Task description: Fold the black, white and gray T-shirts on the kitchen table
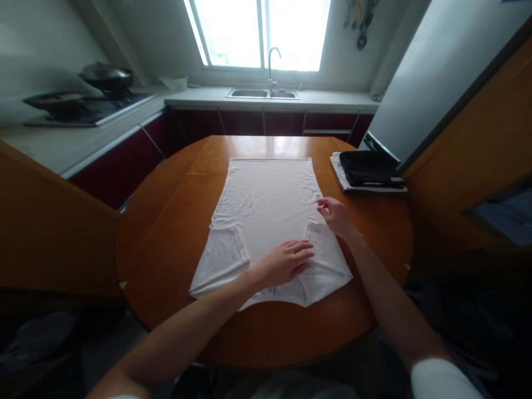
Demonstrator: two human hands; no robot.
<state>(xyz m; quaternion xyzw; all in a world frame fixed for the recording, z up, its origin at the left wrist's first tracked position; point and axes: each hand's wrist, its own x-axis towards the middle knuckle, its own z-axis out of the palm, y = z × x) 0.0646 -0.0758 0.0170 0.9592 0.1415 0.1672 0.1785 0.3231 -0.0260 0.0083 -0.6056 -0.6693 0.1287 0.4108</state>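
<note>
A white T-shirt (272,191) lies spread on the wooden table, its hem toward the window and its neckline toward me. Both sleeves are folded inward over the body. My left hand (286,260) rests palm down near the right-hand sleeve, fingers stretched out and slightly apart. At the shirt's right side edge, just above that sleeve, is my right hand (333,215). Its fingers are bent, with thumb and forefinger apart, and no cloth shows between them.
The oval wooden table (162,233) fills the middle. A stack of folded dark clothes (368,169) sits on its right side, over white ones. Beyond are a counter with a sink (249,93) and a stove (95,108) with two pans. A refrigerator (449,66) stands at right.
</note>
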